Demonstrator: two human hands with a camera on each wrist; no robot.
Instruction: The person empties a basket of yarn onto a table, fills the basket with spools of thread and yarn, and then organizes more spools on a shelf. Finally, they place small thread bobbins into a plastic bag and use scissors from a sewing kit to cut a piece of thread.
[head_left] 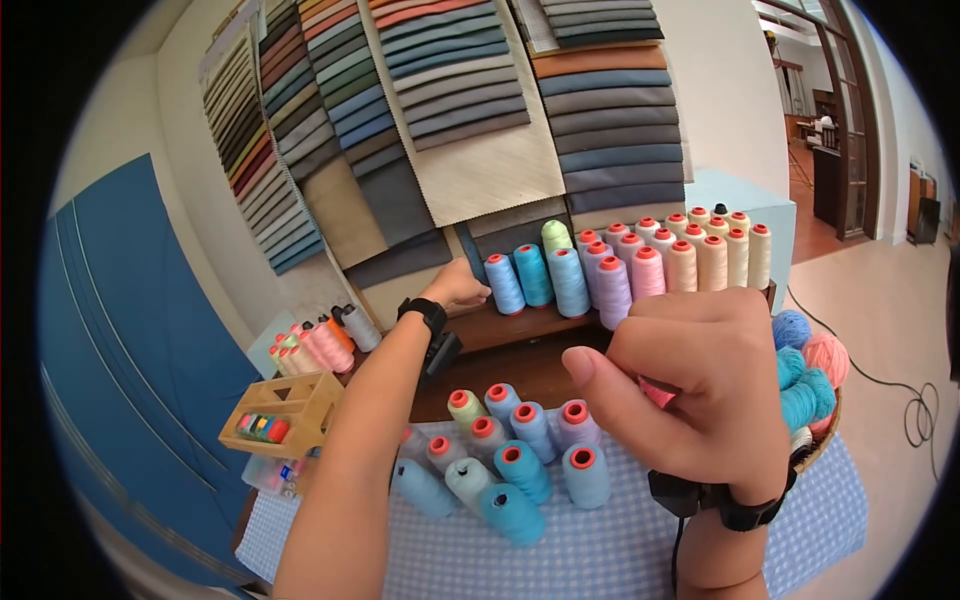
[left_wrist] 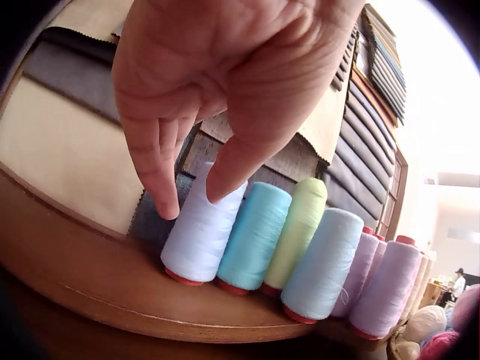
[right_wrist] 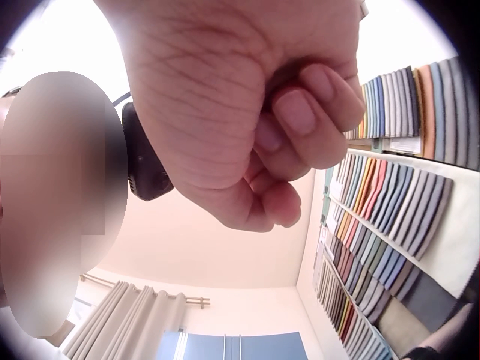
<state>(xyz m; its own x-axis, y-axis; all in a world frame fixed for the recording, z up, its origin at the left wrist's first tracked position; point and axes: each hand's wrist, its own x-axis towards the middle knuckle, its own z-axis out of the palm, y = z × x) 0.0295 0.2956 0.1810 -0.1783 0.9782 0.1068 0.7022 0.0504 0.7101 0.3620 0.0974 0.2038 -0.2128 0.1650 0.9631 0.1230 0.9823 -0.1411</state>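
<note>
At the left end of the shelf row stands a light blue thread cone (left_wrist: pixel 196 244). The thumb and fingers of my left hand (head_left: pixel 462 284) are spread on either side of its top, the thumb overlapping it in the left wrist view. A teal cone (head_left: pixel 533 276), another light blue cone (head_left: pixel 569 283) and a pale green cone (head_left: pixel 556 236) stand beside it. My right hand (head_left: pixel 700 385) is raised over the table, its fingers curled toward the palm with nothing visible in them. Below, several blue, teal, green and grey cones (head_left: pixel 521 468) stand on a checked cloth (head_left: pixel 420 555).
Lilac, pink and cream cones (head_left: pixel 712 262) continue the shelf (head_left: pixel 470 328) rightward. A basket of yarn balls (head_left: pixel 805 400) sits at the right. Pink cones (head_left: pixel 325 348) and a wooden box (head_left: pixel 318 398) are at the left. Fabric swatches (head_left: pixel 470 110) hang behind.
</note>
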